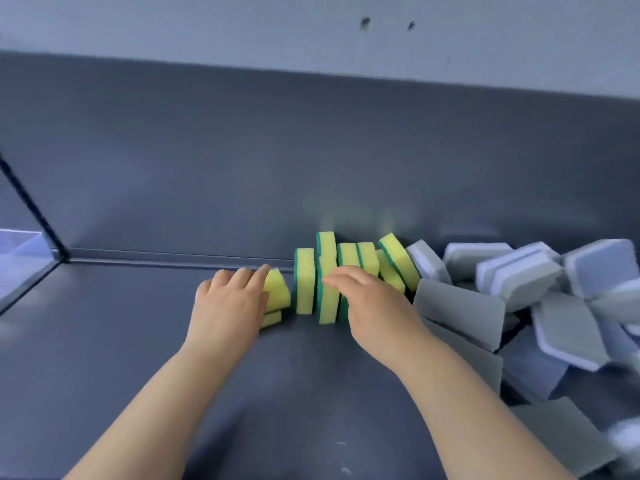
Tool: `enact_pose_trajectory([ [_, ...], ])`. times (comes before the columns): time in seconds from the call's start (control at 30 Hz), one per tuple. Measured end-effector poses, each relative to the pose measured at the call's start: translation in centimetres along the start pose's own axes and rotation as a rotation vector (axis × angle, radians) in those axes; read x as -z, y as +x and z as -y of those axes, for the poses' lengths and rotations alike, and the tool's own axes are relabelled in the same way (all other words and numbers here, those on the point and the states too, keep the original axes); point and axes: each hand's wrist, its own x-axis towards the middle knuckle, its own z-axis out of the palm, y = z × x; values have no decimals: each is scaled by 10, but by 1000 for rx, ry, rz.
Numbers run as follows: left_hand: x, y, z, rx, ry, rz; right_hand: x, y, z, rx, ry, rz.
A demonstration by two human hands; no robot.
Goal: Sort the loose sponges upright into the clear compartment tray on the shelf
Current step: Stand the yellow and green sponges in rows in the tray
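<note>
left hand [228, 303] fingers curled over tilted yellow sponge [278, 291], gripping it. right hand [367, 303] fingers straight, slightly apart, touching row of upright yellow-green sponges [304, 282] on shelf [138, 341] by back wall. grey sponges [519, 282] heaped at right. clear tray [20, 268] at far left edge.

The yellow sponges [304, 284] under my fingers [242, 273] are porous, matt foam, each backed with a rougher green scouring layer. The grey sponges [460, 304] heaped to the right look like matt foam too, with a paler, finer bluish face. The shelf [138, 358] is smooth and dark with a dull sheen, perhaps painted metal. Its back panel [242, 150] faintly mirrors the yellow. The tray [20, 268] is clear, glossy plastic.
</note>
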Motion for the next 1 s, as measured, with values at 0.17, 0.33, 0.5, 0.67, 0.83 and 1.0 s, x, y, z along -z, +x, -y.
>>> enact_pose_trajectory([
  [0.17, 2, -7, -15, 132, 12, 10, -6, -2, -13, 27, 4, 2],
  [0.33, 7, -15, -30, 295, -106, 155, 1, -8, -15, 105, -55, 65],
  [0.5, 21, -18, -42, 342, -192, 146, 4, -7, -16, 190, -131, 17],
  [0.67, 26, -22, -47, 385, -317, 70, -5, -10, -24, 254, -166, -174],
  [0.83, 20, -25, -45, 376, -366, -41, 1, -18, -27, 241, -143, -351],
  [1.0, 20, -23, -49, 428, -375, 63, 8, -29, -32, 228, -152, -374],
])
